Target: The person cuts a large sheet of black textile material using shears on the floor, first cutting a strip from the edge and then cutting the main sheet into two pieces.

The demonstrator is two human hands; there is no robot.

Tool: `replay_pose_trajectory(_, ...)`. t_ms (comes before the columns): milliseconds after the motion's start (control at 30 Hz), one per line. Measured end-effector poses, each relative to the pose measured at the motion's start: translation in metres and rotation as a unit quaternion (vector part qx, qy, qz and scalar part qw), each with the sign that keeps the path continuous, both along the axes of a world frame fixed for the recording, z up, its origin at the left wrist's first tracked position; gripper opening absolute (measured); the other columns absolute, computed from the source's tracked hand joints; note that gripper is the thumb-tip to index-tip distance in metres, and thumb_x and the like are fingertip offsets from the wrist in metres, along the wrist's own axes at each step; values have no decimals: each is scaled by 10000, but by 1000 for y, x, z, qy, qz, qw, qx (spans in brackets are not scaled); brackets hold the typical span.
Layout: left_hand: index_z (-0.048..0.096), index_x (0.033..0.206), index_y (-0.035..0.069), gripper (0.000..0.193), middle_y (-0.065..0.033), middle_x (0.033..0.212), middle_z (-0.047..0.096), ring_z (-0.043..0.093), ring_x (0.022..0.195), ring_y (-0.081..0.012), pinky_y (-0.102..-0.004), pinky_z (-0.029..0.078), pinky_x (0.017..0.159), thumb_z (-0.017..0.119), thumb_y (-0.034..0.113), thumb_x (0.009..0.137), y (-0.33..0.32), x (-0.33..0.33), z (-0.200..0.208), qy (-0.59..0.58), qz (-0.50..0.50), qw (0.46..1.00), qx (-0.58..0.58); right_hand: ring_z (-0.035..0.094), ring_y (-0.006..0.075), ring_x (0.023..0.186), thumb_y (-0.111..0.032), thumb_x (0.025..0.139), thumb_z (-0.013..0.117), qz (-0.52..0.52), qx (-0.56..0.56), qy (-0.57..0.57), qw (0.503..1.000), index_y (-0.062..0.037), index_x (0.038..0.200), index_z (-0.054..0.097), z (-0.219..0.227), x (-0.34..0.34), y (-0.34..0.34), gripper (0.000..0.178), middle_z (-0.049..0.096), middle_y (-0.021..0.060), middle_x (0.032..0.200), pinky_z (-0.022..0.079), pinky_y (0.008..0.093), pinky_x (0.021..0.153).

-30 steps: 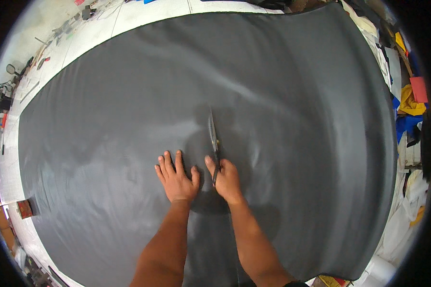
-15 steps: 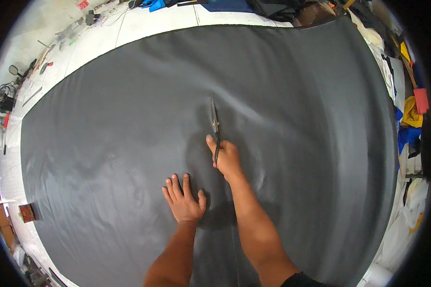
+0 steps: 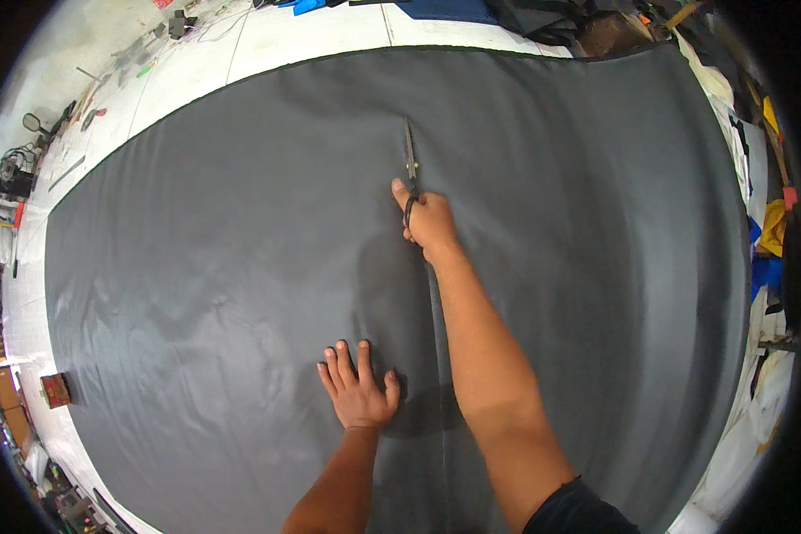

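Note:
A large dark grey sheet of smooth, leather-like material (image 3: 231,267) is spread over a white table. My right hand (image 3: 432,222) is closed around the black handles of a pair of scissors (image 3: 410,151), whose blades point toward the far edge, in the sheet's upper middle. Behind that hand a straight cut line runs through the material toward me, partly covered by my right forearm. My left hand (image 3: 361,392) lies flat on the sheet with fingers spread, left of the cut and nearer to me. It holds nothing.
The white tabletop (image 3: 267,44) shows around the sheet's far and left sides. A small red and brown box (image 3: 55,390) rests at the left edge. Dark and blue fabric pieces (image 3: 449,9) lie beyond the far edge. Yellow cloth (image 3: 772,227) and other materials crowd the right side.
My right hand and the scissors have moved forward, away from me, and the cut behind them is longer. My left hand stays flat, slightly lower and further right in view.

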State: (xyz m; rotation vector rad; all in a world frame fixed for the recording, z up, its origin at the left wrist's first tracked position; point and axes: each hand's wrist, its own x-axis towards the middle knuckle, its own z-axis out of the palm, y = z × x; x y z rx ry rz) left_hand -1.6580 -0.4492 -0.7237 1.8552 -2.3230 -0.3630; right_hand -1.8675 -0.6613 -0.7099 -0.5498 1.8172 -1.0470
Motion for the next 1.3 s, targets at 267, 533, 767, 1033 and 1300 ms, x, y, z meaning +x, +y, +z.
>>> replay_pose_trajectory(267,497,1347,50,619,-260,1458,340,233,1401,-454,-622,150,1137,575,366,821,1,-2,-4,24,-10,1000,-16,455,128,439,-507,841,703,3,-1,-45,999,-77,664,517,8,-42,-110,501,478,14,553,374,293,429)
replay_pose_trajectory(533,480,1360,81,629,-260,1442,363,255,1386,-470,-640,171,1121,576,395,823,4,3,-4,24,-1,1000,0,481,123,462,-463,843,725,-15,-38,-63,997,-32,743,559,3,-57,-188,473,511,23,606,377,289,423)
replay_pose_trajectory(767,491,1352,89,633,-258,1436,375,260,1382,-473,-634,162,1124,574,413,814,1,-3,-2,29,-1,999,21,497,137,479,-457,885,678,22,-104,-1,994,-33,721,559,1,-62,-183,470,548,39,617,394,308,457)
replay_pose_trajectory(1033,487,1369,90,644,-251,1458,357,264,1388,-455,-615,163,1133,579,387,806,3,9,-4,26,14,1000,2,516,119,774,-213,958,605,-79,-47,31,995,-25,1065,492,37,0,174,244,528,13,880,466,284,708)
replay_pose_trajectory(1300,443,1415,93,650,-238,1513,298,217,1420,-446,-581,141,1155,563,363,836,-2,0,7,33,6,999,14,456,341,1234,-121,759,734,-39,287,282,915,89,1323,392,54,55,568,692,446,244,1323,383,467,1018)
